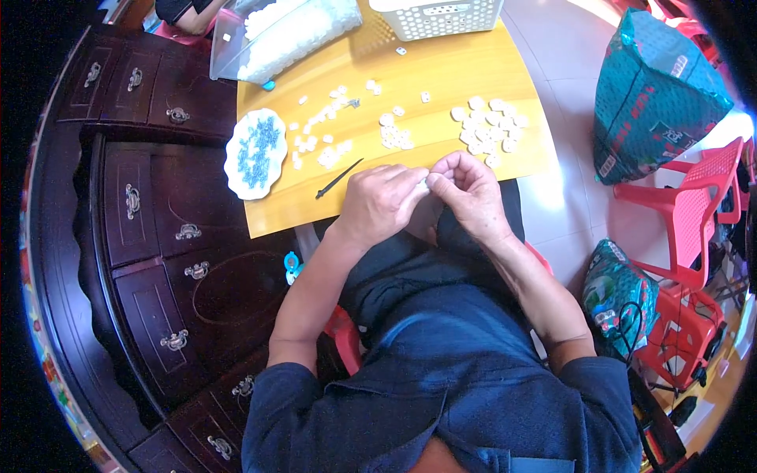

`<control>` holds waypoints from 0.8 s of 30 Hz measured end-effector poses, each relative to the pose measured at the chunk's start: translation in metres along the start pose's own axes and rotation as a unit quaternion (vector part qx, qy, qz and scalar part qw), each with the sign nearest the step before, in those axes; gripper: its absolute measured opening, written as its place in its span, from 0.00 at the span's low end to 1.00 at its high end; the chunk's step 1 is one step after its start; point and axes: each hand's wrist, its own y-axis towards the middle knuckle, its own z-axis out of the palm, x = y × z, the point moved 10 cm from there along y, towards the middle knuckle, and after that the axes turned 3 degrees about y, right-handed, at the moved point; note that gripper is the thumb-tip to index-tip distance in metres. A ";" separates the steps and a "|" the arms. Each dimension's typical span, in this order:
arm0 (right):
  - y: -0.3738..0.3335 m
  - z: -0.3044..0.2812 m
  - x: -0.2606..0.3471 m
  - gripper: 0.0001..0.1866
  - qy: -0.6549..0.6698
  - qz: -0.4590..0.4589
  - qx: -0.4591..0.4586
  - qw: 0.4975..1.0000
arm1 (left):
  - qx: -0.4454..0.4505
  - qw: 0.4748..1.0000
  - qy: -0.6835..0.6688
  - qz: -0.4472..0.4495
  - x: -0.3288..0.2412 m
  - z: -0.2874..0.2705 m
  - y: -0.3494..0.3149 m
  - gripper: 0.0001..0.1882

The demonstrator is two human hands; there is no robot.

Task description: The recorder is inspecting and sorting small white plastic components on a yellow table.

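Observation:
Both hands meet just over the table's near edge, pinching a small white piece (pixel 426 182) between their fingertips. My left hand (pixel 380 201) is closed, its fingers covering much of the piece. My right hand (pixel 475 199) grips the same piece with thumb and forefinger. A thin, dark pointed tool (pixel 339 179) lies just left of my left hand. Beyond the hands, small white plastic pieces lie in groups: a pile of rounded ones (pixel 490 126) at the right, a smaller cluster (pixel 393 134) in the middle, and scattered bits (pixel 323 114) at the left.
A white scalloped plate (pixel 233 167) holds small blue parts at the table's left edge. Behind stand a clear bin (pixel 229 59) of white pieces and a white perforated basket (pixel 441 22). Dark drawers (pixel 181 189) flank the left. Teal bags (pixel 654 98) and red chairs (pixel 686 209) stand right.

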 end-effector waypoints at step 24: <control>0.005 -0.013 0.058 0.03 -0.332 -0.149 -0.069 0.929 | -0.003 0.990 -0.032 -0.137 0.067 -0.017 0.010 0.13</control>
